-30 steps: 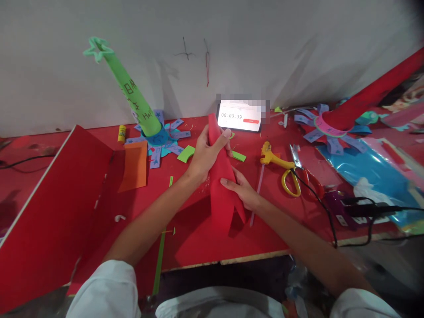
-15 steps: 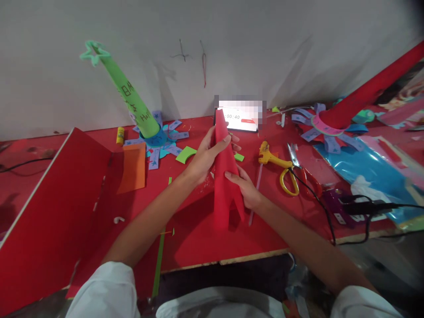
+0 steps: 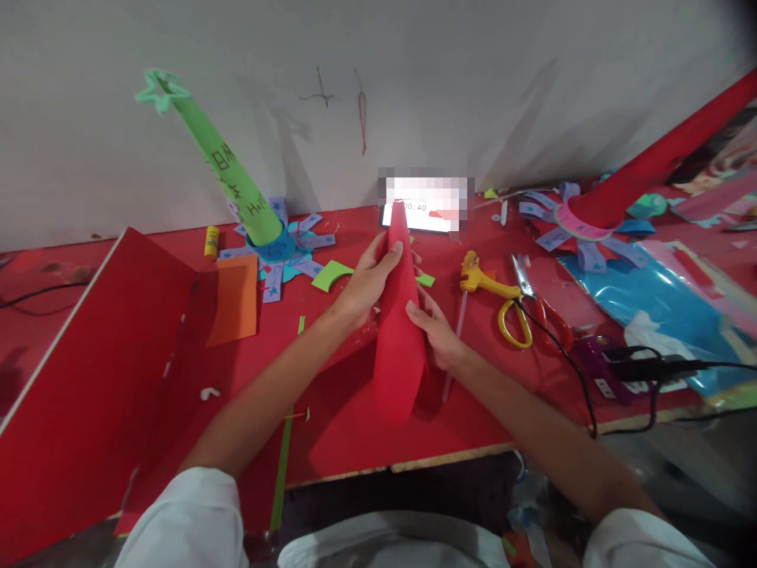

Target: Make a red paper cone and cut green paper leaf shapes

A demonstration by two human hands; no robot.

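A sheet of red paper rolled into a cone (image 3: 399,339) is held between my hands over the red table, its narrow end pointing at the wall and its wide end toward me. My left hand (image 3: 370,280) wraps the upper left side, thumb on top. Lower on the right side, my right hand (image 3: 438,327) grips the cone with the thumb in front and the other fingers partly hidden behind it. Behind the tip stands a lit phone (image 3: 423,213) showing a timer. Curved green paper scraps (image 3: 332,275) lie beside my left hand.
On the right lie a yellow glue gun (image 3: 488,282), scissors (image 3: 516,322) and a purple power strip (image 3: 603,355) with black cables. A green paper cone hat (image 3: 228,166) and a red one (image 3: 656,166) stand at the back. Leftward are a glue stick (image 3: 211,242), orange paper (image 3: 233,300) and a folded red board (image 3: 88,379).
The red paper has turned in my hands. Its open, notched lower edge on the right now shows as a smooth, wider cone face. Both hands stay on it.
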